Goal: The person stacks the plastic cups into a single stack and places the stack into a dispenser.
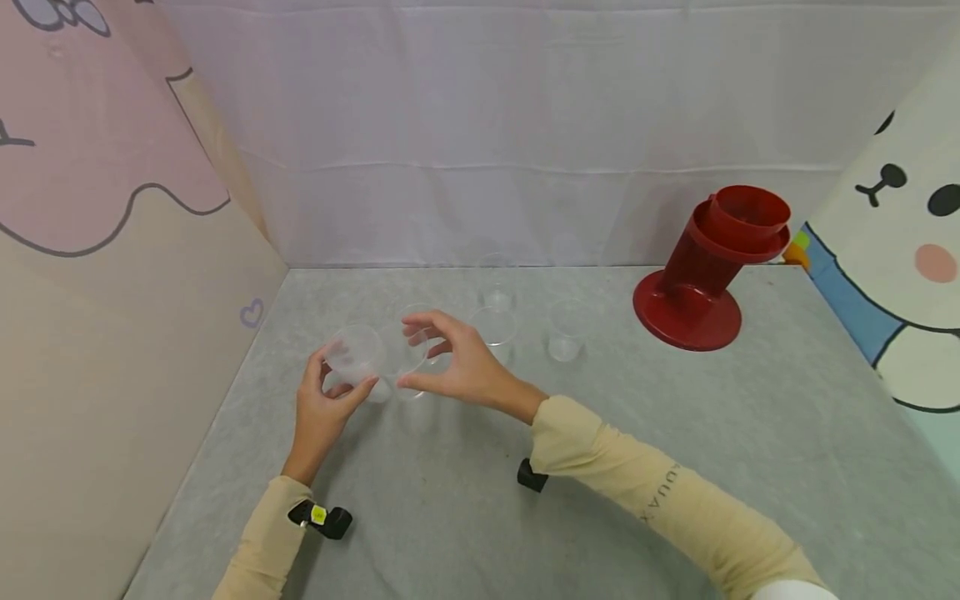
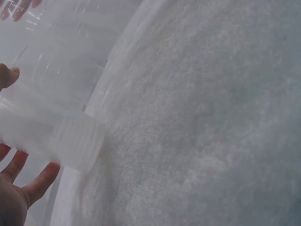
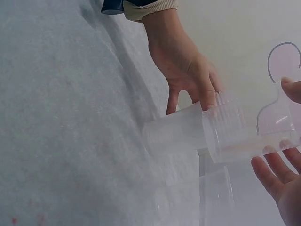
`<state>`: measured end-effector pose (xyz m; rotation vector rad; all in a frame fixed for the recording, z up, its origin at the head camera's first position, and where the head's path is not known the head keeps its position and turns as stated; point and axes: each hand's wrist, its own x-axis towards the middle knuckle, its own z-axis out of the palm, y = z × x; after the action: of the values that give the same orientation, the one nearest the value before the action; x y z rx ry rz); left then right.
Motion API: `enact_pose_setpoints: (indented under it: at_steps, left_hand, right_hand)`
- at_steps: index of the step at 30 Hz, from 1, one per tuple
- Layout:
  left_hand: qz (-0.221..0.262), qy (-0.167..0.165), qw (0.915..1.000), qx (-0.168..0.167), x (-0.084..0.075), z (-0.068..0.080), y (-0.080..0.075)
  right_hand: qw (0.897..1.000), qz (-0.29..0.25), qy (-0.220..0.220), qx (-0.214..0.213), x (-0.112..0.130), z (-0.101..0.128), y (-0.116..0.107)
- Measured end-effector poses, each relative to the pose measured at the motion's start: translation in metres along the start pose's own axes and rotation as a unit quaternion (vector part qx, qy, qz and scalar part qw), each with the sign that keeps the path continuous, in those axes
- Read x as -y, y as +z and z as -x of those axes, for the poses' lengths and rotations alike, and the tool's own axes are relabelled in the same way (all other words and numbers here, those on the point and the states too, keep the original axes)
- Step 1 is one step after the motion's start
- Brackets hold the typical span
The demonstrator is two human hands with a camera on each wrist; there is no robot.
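Your left fingers [image 2: 41, 182] grip one clear cup [image 3: 175, 129], your right fingers [image 3: 269, 180] another cup [image 3: 251, 146]. Their transparent edges blur together.

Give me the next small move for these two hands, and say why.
Probably have the right hand bring its raised cup over the lower cup in the left hand and start nesting them. The lower cup's mouth faces up, the raised cup's base is close to that mouth, and each hand grips its own cup.
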<state>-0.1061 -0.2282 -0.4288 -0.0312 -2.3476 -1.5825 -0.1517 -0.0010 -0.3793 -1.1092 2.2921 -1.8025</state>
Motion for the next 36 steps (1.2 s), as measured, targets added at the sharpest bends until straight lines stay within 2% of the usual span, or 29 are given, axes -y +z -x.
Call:
enact_pose_setpoints:
  at_steps: [15, 23, 31, 36]
  left_hand:
    - [0.003, -0.004, 1.0, 0.002, 0.002, -0.002, -0.002]
    - [-0.012, 0.008, 0.9999, 0.003, 0.002, -0.001, -0.002]
    - [-0.009, 0.013, 0.9999, 0.002, 0.003, -0.001, -0.001]
    - [-0.005, 0.012, 0.9999, 0.007, 0.003, -0.001, -0.001]
  right_hand:
    - [1.0, -0.017, -0.007, -0.002, 0.007, -0.015, 0.001]
    - [0.999, -0.04, -0.001, -0.001, 0.043, -0.02, -0.005]
    - [0.999, -0.034, -0.018, 0.0, 0.023, -0.033, -0.003]
    - [0.999, -0.039, -0.033, -0.002, 0.021, -0.038, -0.003]
